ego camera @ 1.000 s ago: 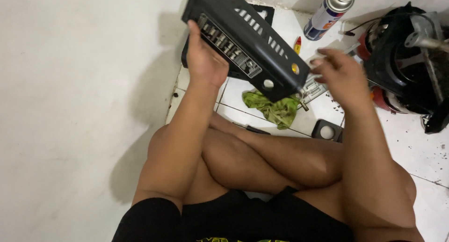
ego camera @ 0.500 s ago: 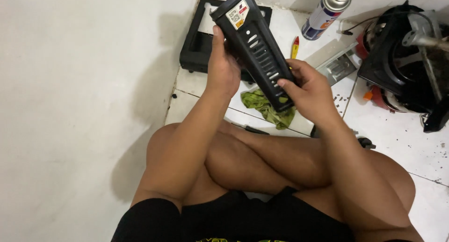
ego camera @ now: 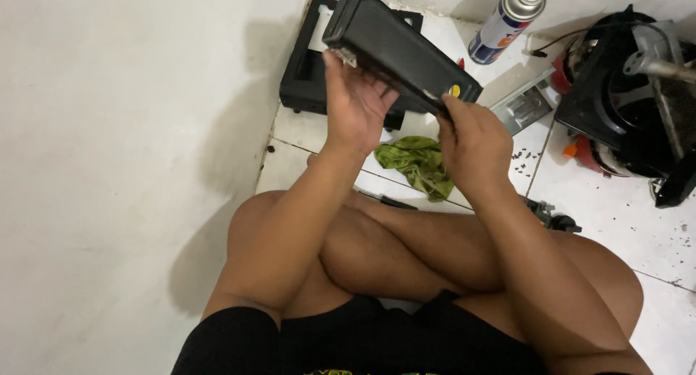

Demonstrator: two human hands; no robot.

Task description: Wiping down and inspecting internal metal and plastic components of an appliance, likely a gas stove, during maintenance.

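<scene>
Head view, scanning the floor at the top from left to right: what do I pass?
Black frame on the tiles → long black panel gripped by the left hand and right hand → spray can → grey metal bracket → black fan motor assembly.

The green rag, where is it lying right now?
In the head view the green rag lies crumpled on the white tiled floor, just below and between the left hand and right hand, above the crossed legs.

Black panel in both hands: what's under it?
Under the black panel: a black frame on white tile floor, partly covered; green rag lies nearer. The rest is hidden.
</scene>
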